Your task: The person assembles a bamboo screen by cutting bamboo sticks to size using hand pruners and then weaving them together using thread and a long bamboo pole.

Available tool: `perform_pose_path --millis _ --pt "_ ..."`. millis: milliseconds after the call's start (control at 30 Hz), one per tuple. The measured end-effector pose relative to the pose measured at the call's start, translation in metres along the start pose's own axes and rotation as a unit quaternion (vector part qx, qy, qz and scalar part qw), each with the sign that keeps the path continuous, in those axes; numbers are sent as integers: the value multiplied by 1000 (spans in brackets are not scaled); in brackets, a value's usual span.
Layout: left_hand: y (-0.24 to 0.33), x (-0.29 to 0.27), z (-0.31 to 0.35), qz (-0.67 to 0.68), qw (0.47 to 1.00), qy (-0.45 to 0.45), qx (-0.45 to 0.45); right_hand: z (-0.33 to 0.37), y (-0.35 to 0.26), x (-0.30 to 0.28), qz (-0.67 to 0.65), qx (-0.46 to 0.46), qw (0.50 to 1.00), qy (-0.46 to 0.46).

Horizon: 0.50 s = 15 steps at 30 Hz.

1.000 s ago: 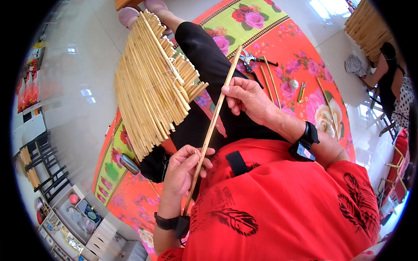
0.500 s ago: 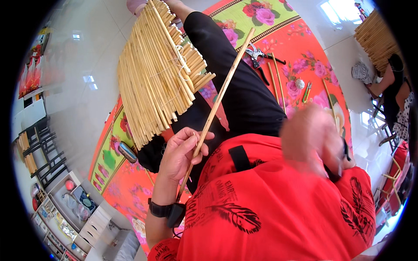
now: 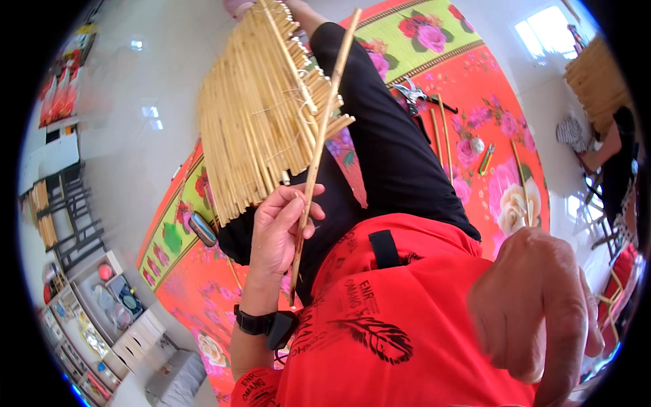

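Note:
My left hand (image 3: 272, 234) is closed around a long thin tan stalk (image 3: 328, 112), pinched near its lower part between thumb and fingers. The stalk slants up and away, crossing in front of the edge of a mat of tied stalks (image 3: 251, 115). That mat lies on my outstretched leg, with pale thread showing along its rows. My right hand (image 3: 532, 302) is raised close to the camera at the lower right. Its fingers are curled together, and whatever they may hold is hidden or too thin to make out.
On the red floral cloth (image 3: 380, 54) to the right lie pruning shears (image 3: 413, 96), loose stalks (image 3: 445, 139), a small whitish ball (image 3: 477, 145) and green snips (image 3: 487, 161). A dark oblong case (image 3: 202, 229) lies at left. Another person's leg (image 3: 600, 152) shows at far right.
My right hand has moved down, right and nearer the camera, away from its blurred place at my waist. The stalk in my left hand now stands steeper, its top further left.

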<state>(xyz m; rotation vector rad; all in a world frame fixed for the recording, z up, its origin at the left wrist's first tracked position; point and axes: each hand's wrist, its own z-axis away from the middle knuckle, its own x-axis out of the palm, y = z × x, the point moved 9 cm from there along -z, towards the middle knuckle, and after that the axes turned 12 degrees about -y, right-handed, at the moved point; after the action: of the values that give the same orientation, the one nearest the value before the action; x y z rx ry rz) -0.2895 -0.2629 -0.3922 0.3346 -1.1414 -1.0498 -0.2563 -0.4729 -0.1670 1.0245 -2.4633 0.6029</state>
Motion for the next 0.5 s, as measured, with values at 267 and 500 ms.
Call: perform_pose_path --millis 267,500 --pt "-3 -84 104 -120 956 211 161 -41 27 -25 -70 -21 993 96" --pt "-76 -182 226 -5 843 494 212 -54 57 -25 -141 -25 987 75"
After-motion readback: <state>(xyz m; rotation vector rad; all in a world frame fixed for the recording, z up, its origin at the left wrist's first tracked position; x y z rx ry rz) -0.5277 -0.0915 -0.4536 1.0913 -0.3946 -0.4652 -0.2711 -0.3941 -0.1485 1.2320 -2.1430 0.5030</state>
